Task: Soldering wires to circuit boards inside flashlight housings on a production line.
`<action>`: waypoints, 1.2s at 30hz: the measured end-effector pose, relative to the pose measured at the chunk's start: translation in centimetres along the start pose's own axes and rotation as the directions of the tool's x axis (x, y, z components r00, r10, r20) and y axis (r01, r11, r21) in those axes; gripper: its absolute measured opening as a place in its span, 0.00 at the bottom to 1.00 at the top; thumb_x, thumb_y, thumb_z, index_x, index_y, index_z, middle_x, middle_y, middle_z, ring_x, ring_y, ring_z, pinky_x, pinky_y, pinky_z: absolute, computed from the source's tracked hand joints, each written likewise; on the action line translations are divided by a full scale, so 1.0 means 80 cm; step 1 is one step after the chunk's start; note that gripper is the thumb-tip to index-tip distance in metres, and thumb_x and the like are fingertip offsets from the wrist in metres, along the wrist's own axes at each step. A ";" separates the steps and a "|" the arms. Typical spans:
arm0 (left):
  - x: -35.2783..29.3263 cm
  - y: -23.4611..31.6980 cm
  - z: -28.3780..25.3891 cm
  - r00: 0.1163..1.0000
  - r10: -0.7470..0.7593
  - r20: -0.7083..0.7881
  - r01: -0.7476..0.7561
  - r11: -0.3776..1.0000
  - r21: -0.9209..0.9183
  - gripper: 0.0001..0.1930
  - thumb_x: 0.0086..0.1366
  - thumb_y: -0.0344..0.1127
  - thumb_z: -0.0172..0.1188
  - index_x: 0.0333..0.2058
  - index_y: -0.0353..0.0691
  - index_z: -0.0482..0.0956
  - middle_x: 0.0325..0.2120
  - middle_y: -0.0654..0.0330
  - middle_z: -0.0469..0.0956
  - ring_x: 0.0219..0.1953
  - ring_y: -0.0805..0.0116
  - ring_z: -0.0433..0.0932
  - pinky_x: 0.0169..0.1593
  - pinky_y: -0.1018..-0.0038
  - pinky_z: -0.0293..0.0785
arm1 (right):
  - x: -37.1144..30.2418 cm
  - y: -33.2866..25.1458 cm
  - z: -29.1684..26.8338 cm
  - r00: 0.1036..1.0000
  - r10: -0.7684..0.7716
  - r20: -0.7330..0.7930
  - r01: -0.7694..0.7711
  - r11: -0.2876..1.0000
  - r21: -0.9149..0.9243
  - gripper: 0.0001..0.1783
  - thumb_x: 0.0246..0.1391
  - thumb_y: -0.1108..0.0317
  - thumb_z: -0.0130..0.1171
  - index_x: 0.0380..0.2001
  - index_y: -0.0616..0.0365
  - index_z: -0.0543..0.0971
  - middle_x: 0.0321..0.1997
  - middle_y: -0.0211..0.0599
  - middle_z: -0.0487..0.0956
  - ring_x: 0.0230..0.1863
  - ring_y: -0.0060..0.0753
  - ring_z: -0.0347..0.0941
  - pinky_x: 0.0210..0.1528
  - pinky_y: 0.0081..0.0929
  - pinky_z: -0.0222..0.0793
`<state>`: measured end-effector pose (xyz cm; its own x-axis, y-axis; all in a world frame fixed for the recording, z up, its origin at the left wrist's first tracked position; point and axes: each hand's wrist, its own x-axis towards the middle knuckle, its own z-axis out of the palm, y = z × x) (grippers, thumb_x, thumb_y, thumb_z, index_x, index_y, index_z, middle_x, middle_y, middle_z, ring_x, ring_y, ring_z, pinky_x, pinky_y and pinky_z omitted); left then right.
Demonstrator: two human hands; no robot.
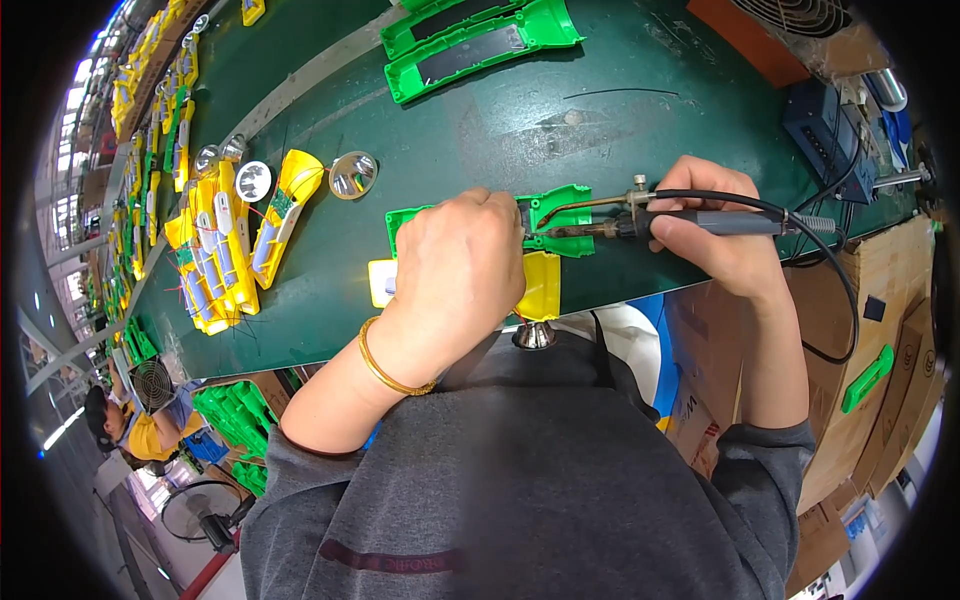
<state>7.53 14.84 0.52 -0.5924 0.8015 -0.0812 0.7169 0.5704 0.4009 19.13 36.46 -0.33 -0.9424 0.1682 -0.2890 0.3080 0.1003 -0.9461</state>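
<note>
My right hand (715, 225) grips the dark handle of a soldering iron (700, 222), which has a thin bent metal tube and a black cable clamped along it. The iron's tip points left, over the open end of a green plastic flashlight housing half (570, 205). My left hand (455, 260) is closed over the middle of that housing, its fingers curled down and the fingertips hidden. Partly under the left hand and nearer to me lies a yellow housing half (541, 285). A shiny reflector (535, 335) hangs by it at the table edge, with a red wire visible.
Left on the green table (480, 140) are yellow housings with batteries and wires (215, 250) and a loose reflector (354, 175). Green housing halves (485, 50) lie at the back. A blue box (825, 135) stands right, above cardboard boxes (850, 290). Another person (150, 430) is far left.
</note>
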 end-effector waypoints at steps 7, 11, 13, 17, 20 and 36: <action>0.000 0.000 0.000 1.000 -0.002 0.000 0.002 1.000 -0.018 0.04 0.54 0.27 0.55 0.22 0.33 0.74 0.21 0.48 0.74 0.24 0.46 0.76 0.29 0.57 0.72 | -0.002 -0.002 -0.002 0.999 0.001 -0.033 0.004 0.988 0.153 0.12 0.44 0.66 0.62 0.27 0.62 0.72 0.24 0.32 0.76 0.25 0.20 0.73 0.28 0.16 0.67; -0.001 -0.001 0.000 1.000 -0.006 -0.004 0.006 1.000 -0.027 0.05 0.54 0.28 0.55 0.23 0.33 0.74 0.21 0.49 0.74 0.24 0.47 0.76 0.29 0.57 0.72 | 0.001 -0.002 0.002 1.000 0.007 -0.008 -0.006 0.995 0.097 0.13 0.45 0.63 0.61 0.27 0.61 0.72 0.24 0.31 0.75 0.25 0.20 0.73 0.28 0.16 0.66; -0.002 0.000 -0.001 1.000 -0.003 -0.003 0.003 1.000 -0.010 0.04 0.53 0.27 0.55 0.22 0.33 0.75 0.21 0.48 0.74 0.24 0.46 0.76 0.29 0.57 0.72 | -0.003 0.002 -0.004 1.000 -0.001 -0.012 0.002 0.993 0.116 0.14 0.46 0.62 0.61 0.27 0.61 0.72 0.24 0.31 0.74 0.24 0.20 0.72 0.29 0.16 0.66; -0.001 0.003 -0.002 1.000 0.012 0.012 -0.012 1.000 0.005 0.03 0.51 0.26 0.55 0.21 0.33 0.75 0.22 0.48 0.75 0.24 0.46 0.76 0.29 0.57 0.72 | -0.017 0.032 -0.020 0.955 -0.114 -0.275 0.232 0.865 0.446 0.11 0.50 0.65 0.57 0.32 0.63 0.73 0.27 0.35 0.75 0.28 0.23 0.73 0.34 0.19 0.68; 0.000 0.003 0.000 1.000 0.011 -0.015 -0.010 0.997 0.076 0.01 0.48 0.27 0.59 0.22 0.38 0.76 0.20 0.55 0.75 0.25 0.53 0.76 0.28 0.62 0.71 | -0.013 0.035 -0.002 0.922 -0.100 -0.374 0.310 0.771 0.556 0.12 0.53 0.64 0.55 0.33 0.63 0.73 0.28 0.36 0.76 0.30 0.24 0.73 0.36 0.20 0.68; -0.011 -0.040 -0.059 0.997 0.009 -0.070 -0.043 0.863 -0.503 0.12 0.59 0.28 0.59 0.42 0.33 0.77 0.30 0.55 0.80 0.33 0.67 0.80 0.39 0.74 0.74 | -0.056 0.029 0.044 0.824 -0.083 -0.560 0.455 0.686 0.568 0.12 0.57 0.65 0.53 0.38 0.63 0.72 0.34 0.38 0.76 0.33 0.26 0.71 0.39 0.23 0.67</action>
<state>4.05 11.47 3.61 -0.6101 0.7922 -0.0131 0.4598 0.3675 0.8084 23.59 32.47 -1.73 -0.7297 0.6793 -0.0778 -0.2914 -0.4119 -0.8634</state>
